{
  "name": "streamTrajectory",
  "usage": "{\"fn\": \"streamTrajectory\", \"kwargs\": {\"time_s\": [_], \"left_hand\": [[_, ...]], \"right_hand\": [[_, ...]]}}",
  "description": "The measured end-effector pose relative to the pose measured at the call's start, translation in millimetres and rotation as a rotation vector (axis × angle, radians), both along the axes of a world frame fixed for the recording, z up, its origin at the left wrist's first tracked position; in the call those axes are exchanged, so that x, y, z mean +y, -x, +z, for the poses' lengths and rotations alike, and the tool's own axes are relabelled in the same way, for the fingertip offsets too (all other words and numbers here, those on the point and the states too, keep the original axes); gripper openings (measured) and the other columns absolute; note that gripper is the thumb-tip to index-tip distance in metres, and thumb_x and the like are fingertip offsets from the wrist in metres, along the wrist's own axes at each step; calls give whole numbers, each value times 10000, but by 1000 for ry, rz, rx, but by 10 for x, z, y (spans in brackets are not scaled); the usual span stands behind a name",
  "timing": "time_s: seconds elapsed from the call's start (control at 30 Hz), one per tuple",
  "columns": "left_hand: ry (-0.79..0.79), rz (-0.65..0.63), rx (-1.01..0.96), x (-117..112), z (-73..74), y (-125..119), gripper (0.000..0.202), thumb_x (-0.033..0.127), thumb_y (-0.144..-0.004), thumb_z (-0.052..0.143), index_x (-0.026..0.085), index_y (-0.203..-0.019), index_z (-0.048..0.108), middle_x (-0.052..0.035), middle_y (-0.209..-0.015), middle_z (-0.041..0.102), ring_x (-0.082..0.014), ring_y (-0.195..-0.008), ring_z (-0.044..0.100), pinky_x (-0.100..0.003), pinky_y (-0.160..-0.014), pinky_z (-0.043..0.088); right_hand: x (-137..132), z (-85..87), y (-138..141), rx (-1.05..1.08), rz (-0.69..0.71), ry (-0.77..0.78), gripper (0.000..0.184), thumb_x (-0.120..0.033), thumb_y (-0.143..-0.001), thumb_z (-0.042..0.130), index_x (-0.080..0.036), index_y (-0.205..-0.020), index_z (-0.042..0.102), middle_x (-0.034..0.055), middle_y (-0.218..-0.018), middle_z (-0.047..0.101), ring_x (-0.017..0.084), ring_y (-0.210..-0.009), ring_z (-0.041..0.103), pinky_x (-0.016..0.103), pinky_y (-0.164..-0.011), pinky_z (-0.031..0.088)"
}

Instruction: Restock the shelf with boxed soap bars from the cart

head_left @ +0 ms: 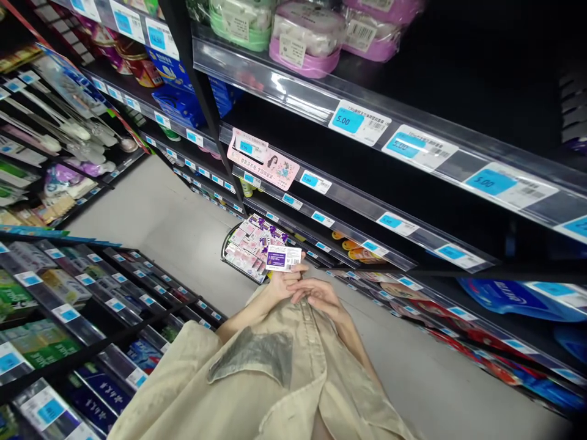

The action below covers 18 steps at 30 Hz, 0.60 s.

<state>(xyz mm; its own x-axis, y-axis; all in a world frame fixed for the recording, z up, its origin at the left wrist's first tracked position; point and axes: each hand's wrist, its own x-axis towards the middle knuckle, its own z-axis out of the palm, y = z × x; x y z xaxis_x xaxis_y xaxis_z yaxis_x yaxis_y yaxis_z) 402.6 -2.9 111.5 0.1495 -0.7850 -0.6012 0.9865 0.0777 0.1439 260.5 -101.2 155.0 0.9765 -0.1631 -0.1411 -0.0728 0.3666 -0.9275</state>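
The left hand (281,283) gripped a box (282,259), probably light and stiff, best pinched at its edges. The right hand (321,296) lay unclenched.

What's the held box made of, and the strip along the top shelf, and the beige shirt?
The box looks like smooth printed card, with a flat face and straight edges. The shelf strip seems to be glossy clear plastic: light glints off it. The beige shirt looks like matt woven cloth, with soft creases and stitching.
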Motion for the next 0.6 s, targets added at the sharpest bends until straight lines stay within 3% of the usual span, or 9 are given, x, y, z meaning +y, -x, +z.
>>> {"fn": "streamTrajectory", "kwargs": {"time_s": [0.17, 0.23, 0.33, 0.4, 0.5, 0.6], "left_hand": [[18, 14, -35, 18, 9, -19, 352, 250, -987, 637, 226, -1338, 641, 72, -681, 425, -30, -392, 97, -202, -351, 113], [13, -26, -74, -1, 1, -22, 321, 343, -999, 639, 223, -1296, 655, 74, -633, 419, -46, -379, 139, -207, -355, 177], [-7, -89, -131, -50, -5, -21, 373, 464, -971, 685, 209, -1245, 677, 41, -607, 507, -117, -411, 388, -257, -436, 396], [-71, 10, -260, -74, 26, -16, 391, 436, -902, 788, 203, -1202, 695, -12, -766, 661, -153, -565, 576, -269, -553, 505], [-173, 160, -557, -65, 134, -7, 471, 345, -784, 909, 214, -1197, 725, -58, -1119, 750, -155, -785, 675, -219, -617, 524], [-135, 115, -689, -25, 248, -3, 545, 395, -765, 921, 225, -1246, 731, -83, -1270, 736, -168, -869, 694, -215, -617, 547]], "right_hand": [[34, -44, -15, -28, -2, -32, 442, -543, -895, 808, -214, -1189, 811, 156, -1157, 847, 304, -903, 820, 444, -842, 628], [56, -73, -20, -17, -24, -22, 456, -555, -886, 814, -217, -1191, 802, 160, -1187, 838, 293, -882, 810, 434, -817, 624], [77, -142, -42, 4, -206, -8, 587, -615, -844, 836, -246, -1292, 750, 137, -1180, 821, 260, -828, 774, 392, -741, 611], [69, -205, -64, 53, -389, 17, 653, -610, -794, 883, -272, -1327, 716, 111, -1186, 803, 250, -852, 752, 365, -719, 607], [32, -300, -92, 191, -609, 66, 639, -545, -713, 957, -271, -1238, 718, 83, -1172, 793, 250, -908, 733, 343, -727, 616], [5, -365, -101, 276, -721, 39, 601, -569, -719, 936, -253, -1176, 709, 63, -1094, 789, 240, -883, 712, 319, -649, 608]]}}
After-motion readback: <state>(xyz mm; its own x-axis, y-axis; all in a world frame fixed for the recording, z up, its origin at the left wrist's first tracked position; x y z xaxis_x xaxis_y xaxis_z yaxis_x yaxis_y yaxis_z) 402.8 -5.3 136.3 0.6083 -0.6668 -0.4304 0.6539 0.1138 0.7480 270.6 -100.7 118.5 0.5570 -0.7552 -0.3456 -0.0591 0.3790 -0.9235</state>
